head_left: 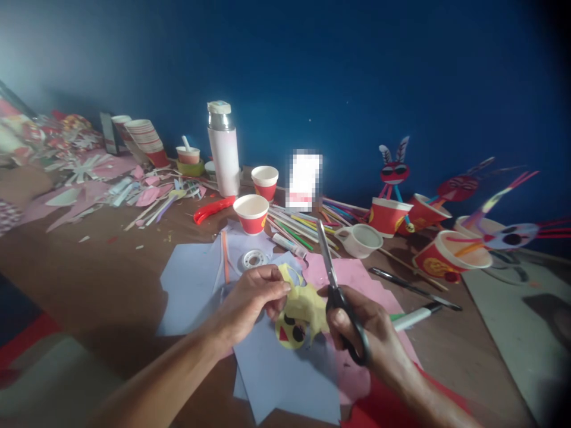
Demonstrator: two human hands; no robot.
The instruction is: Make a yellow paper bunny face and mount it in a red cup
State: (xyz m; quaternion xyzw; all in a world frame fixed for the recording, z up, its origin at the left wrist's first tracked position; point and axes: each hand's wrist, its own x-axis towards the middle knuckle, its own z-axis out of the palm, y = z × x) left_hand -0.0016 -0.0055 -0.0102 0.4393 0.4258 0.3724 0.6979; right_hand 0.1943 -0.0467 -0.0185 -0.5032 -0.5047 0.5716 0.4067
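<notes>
My left hand (261,294) is closed in a pinch on a small piece of yellow paper (291,274), over the middle of the work area. In my right hand (372,327) is a pair of black-handled scissors (329,261), blades pointing up and away; they look closed or nearly so. Just below and between the hands lies a round yellow paper face (285,337) with dark eyes and a red beak shape. More yellow paper (307,306) shows behind it, and whether it joins the pinched piece I cannot tell. Blue paper (285,380) and pink paper (352,273) lie underneath.
Red-and-white paper cups (251,215) stand beyond the hands, near a white flask (224,154) and colored sticks (298,229). Cups with paper figures (390,215) stand at right. A white mug (361,241), tape roll (254,260), black pen (414,288) and paper scraps (151,196) lie around.
</notes>
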